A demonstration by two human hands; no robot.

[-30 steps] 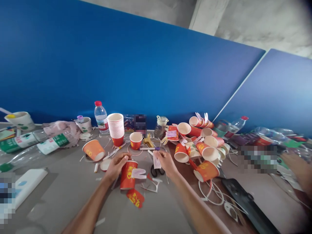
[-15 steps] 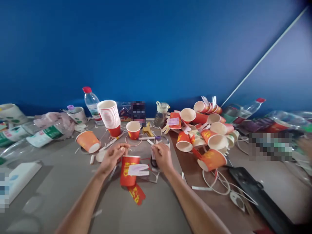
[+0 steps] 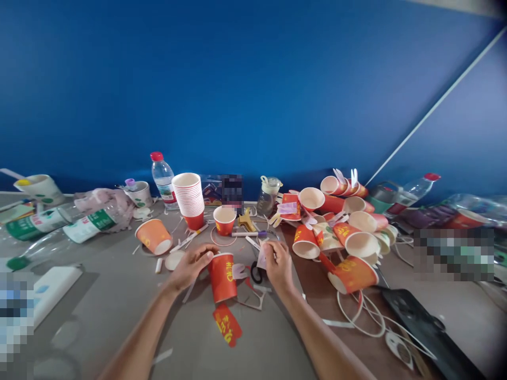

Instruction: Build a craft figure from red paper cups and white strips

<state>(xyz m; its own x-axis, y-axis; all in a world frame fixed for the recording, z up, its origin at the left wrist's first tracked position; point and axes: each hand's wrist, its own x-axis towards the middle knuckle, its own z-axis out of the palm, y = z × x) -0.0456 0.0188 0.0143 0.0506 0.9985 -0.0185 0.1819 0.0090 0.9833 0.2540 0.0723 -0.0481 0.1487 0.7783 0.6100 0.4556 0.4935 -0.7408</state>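
My left hand [image 3: 193, 265] grips the rim of a red paper cup [image 3: 222, 276] that stands upside down on the grey table [image 3: 119, 311], with a pale paper ear piece [image 3: 239, 271] stuck to its side. My right hand [image 3: 277, 263] pinches a small pale paper cut-out [image 3: 262, 258] just right of the cup. Black-handled scissors [image 3: 255, 273] lie between the two hands. A red paper scrap [image 3: 227, 324] lies in front of the cup.
A stack of red cups [image 3: 190, 200], a single red cup [image 3: 224, 219], an orange cup on its side [image 3: 154, 236] and a water bottle [image 3: 162, 178] stand behind. A heap of finished cups [image 3: 340, 232] fills the right. Plastic bottles [image 3: 59, 224] lie left. A black device [image 3: 423, 327] lies front right.
The red cup has turned in my left hand, so the ear piece now points away to the right. My right hand has lifted its paper cut-out closer to the cup. The view shifted slightly.
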